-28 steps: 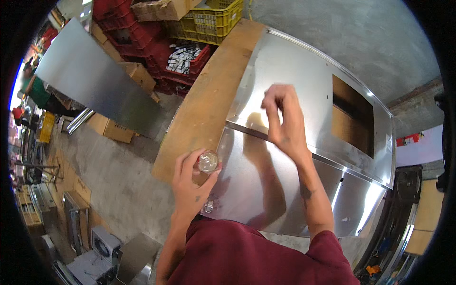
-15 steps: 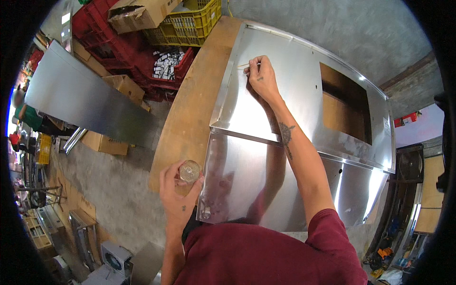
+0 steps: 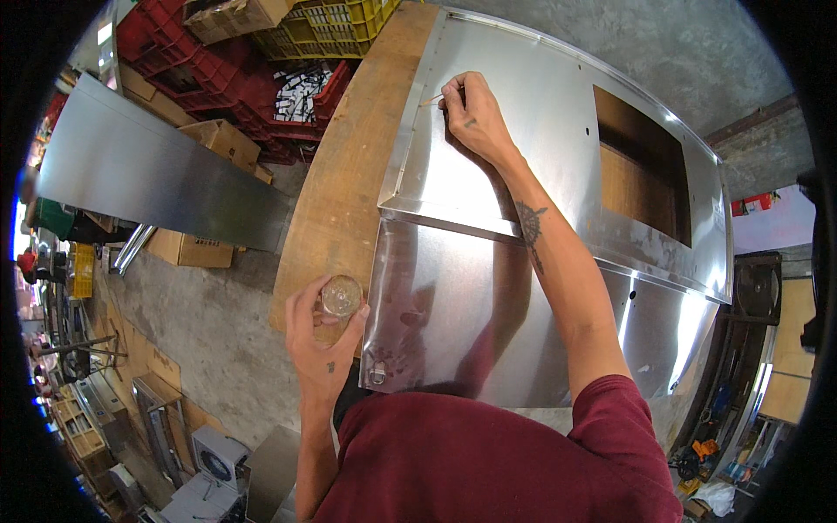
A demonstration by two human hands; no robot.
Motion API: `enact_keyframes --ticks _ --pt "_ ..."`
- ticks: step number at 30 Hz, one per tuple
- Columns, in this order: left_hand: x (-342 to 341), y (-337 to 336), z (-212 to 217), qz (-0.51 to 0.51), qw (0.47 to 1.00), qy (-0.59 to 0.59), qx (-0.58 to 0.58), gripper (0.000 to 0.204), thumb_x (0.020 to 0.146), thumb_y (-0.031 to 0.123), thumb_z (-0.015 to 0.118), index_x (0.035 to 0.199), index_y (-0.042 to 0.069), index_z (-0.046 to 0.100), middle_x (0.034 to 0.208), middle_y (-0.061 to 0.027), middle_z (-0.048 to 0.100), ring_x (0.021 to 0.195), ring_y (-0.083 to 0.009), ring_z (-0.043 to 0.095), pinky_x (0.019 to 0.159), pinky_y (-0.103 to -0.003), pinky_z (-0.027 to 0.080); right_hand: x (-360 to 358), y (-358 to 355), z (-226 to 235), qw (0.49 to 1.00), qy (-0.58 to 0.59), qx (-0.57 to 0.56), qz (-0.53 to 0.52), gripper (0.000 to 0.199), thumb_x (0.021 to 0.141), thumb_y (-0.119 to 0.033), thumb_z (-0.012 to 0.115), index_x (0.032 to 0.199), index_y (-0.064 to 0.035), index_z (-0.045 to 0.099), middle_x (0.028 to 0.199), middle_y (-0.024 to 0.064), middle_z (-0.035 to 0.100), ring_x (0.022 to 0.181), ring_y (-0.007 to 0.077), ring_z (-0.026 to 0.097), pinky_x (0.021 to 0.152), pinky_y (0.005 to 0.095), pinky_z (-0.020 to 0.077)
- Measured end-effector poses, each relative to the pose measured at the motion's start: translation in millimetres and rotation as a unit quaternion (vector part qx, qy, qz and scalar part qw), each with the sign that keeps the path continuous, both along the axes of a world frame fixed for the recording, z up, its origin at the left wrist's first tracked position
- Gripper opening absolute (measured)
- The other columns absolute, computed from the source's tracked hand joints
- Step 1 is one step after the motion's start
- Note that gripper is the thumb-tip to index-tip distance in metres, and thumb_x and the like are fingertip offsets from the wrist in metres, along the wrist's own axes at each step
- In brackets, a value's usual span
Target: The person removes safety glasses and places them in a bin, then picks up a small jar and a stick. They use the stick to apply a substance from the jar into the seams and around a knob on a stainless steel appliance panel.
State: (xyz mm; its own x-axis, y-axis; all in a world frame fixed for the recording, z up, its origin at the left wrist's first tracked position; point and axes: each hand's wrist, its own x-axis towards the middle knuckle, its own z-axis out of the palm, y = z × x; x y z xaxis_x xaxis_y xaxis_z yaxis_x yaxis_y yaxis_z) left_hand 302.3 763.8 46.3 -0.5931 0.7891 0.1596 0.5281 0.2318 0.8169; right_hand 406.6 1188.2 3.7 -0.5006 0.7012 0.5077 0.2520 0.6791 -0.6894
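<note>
My left hand [image 3: 316, 347] is closed round a small clear round cup [image 3: 342, 295], held by the left edge of a large sheet-metal housing [image 3: 532, 87]. Whether anything is inside the cup, I cannot make out. Over the far left part of the metal, my right hand [image 3: 473, 112] pinches a thin pale stick [image 3: 431, 101]. Its tip points left, at the raised rim [image 3: 406, 144] along the panel's left side; contact with the metal is too small to tell. The shiny panel has a rectangular cut-out [image 3: 643, 179] on the right and a folded front face [image 3: 453, 305].
Under the housing lies a wooden board [image 3: 336, 192]. Red crates [image 3: 196, 74], a yellow crate [image 3: 327, 30] and cardboard boxes [image 3: 205, 248] stand at the far left, near a leaning metal sheet [image 3: 157, 166]. A concrete wall [image 3: 663, 52] rises behind.
My right hand has shifted slightly toward the panel's left rim, with the stick still pinched. The left hand keeps its hold on the cup. The whole view has tilted a little.
</note>
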Motion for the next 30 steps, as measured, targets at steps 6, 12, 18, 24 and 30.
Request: enact_keyframes --ticks 6,12,18,24,30 --pt "-0.6 -1.3 -1.9 -0.001 1.000 0.008 -0.006 0.062 0.097 0.006 0.093 0.152 0.002 0.066 0.143 -0.0133 0.063 0.122 -0.0214 0.073 0.094 -0.033 0.065 0.4 -2.5 1.3 1.000 -0.013 -0.015 0.002 0.023 0.120 -0.018 0.061 0.118 0.0049 0.062 0.103 0.0199 0.075 0.096 0.0292 0.077 0.093 0.0430 0.0603" --pt "0.4 -1.6 -1.9 0.002 1.000 0.005 -0.003 0.063 0.097 0.006 0.093 0.153 0.003 0.066 0.143 -0.0131 0.063 0.121 -0.0213 0.074 0.094 -0.033 0.065 1.1 -2.3 0.1 1.000 -0.013 0.013 0.005 0.023 0.120 -0.019 0.061 0.118 0.0044 0.062 0.104 0.0203 0.075 0.097 0.0294 0.077 0.093 0.0435 0.0608" --pt "0.1 -2.1 -3.2 0.000 1.000 0.010 -0.002 0.063 0.096 0.005 0.093 0.153 0.002 0.065 0.143 -0.0129 0.062 0.121 -0.0215 0.074 0.094 -0.033 0.065 0.2 -2.3 -0.5 1.000 -0.024 0.017 0.000 0.023 0.120 -0.018 0.062 0.118 0.0045 0.063 0.106 0.0208 0.074 0.098 0.0298 0.077 0.093 0.0439 0.0608" --pt "0.6 -2.5 -3.4 0.001 1.000 0.008 -0.004 0.064 0.096 0.005 0.093 0.154 0.002 0.065 0.143 -0.0132 0.062 0.120 -0.0219 0.074 0.094 -0.033 0.065 -1.4 -1.5 -2.4 1.000 -0.006 0.005 -0.005 0.023 0.119 -0.018 0.062 0.117 0.0043 0.064 0.104 0.0204 0.074 0.096 0.0303 0.077 0.091 0.0445 0.0608" --pt "3.0 -0.4 -0.5 0.022 1.000 -0.005 0.009 0.061 0.094 0.009 0.096 0.148 0.003 0.071 0.138 -0.0142 0.067 0.117 -0.0252 0.072 0.090 -0.037 0.062 -1.0 -3.2 -0.7 0.999 -0.008 0.031 -0.002 0.022 0.119 -0.018 0.063 0.119 0.0043 0.063 0.102 0.0201 0.075 0.096 0.0298 0.078 0.091 0.0436 0.0610"
